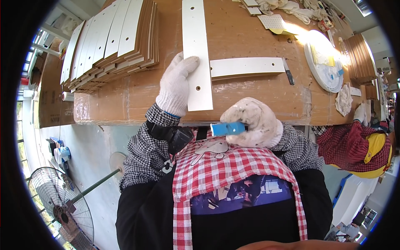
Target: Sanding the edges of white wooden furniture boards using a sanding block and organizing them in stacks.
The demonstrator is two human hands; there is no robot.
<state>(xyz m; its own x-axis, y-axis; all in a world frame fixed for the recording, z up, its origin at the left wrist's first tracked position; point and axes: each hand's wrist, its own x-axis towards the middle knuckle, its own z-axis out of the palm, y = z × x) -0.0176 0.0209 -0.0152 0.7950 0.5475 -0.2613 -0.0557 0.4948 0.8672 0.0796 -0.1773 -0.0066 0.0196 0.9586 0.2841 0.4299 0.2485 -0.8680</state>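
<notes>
left hand (174, 86) clasps white board (198, 41); right hand (257, 121) curls round blue object (229, 128). cutter (288, 75) beside short strip (246, 67); stacked boards (110, 35) leftward.

Left hand (174, 85) extends forward; right hand (257, 123) is curled closer in.

Left glove (173, 89), white; right glove (262, 121), white (smudged grey). Sleeves (139, 146), black-and-white check. Apron (237, 166), red-and-white gingham. Held piece (233, 128), blue, pale end. Long board (198, 41), white. Far-left stacks (129, 27), white faces, brown edges. Worktop (116, 102), brown. Co-worker's sleeve (341, 146) at right, dark red check.
</notes>
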